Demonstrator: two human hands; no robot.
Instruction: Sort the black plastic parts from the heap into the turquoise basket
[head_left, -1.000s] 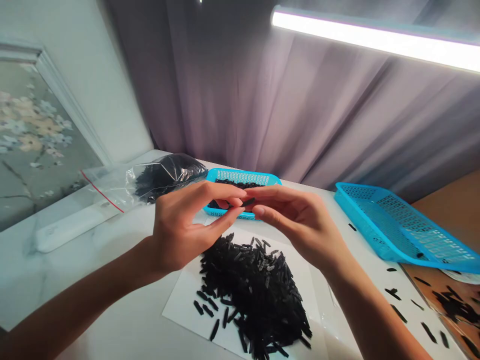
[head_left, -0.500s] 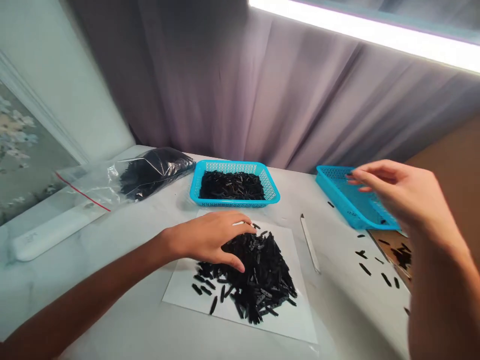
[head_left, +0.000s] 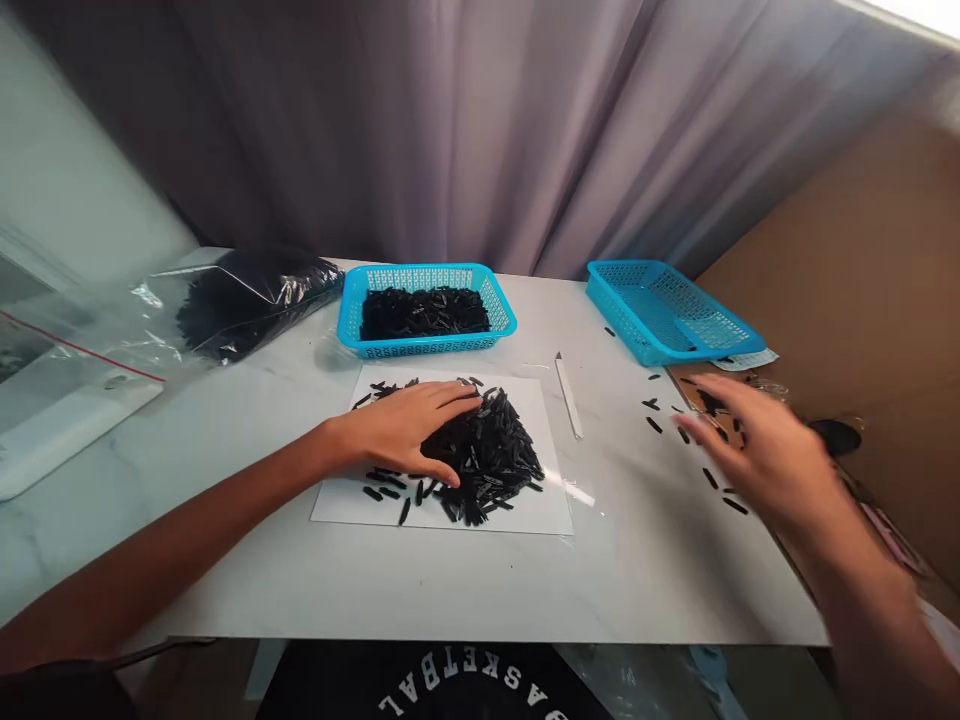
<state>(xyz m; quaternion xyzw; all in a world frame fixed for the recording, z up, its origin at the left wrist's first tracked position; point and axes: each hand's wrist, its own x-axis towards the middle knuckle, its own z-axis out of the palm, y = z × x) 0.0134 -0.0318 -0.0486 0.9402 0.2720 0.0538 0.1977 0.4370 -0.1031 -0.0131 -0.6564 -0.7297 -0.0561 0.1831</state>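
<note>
My left hand (head_left: 401,430) lies flat on the near left side of a heap of small black elongated pieces (head_left: 487,450), with its fingers resting on them. The heap sits on a white sheet (head_left: 544,505). My right hand (head_left: 765,455), blurred by motion, hangs with spread fingers over scattered black pieces (head_left: 709,478) at the right of the table. It holds nothing that I can see. A blue perforated plastic basket (head_left: 424,349) behind the sheet is filled with similar pieces.
A second blue basket (head_left: 660,310) stands at the back right, and a clear bag of black pieces (head_left: 247,305) lies at the back left. A slim white stick (head_left: 568,395) lies beside the sheet. Brown cardboard (head_left: 862,250) borders the right of the white table.
My right hand has moved down and left from beside the right basket to above the scattered pieces. The view has tilted down and back, showing more of the table. My left hand remains on the heap.
</note>
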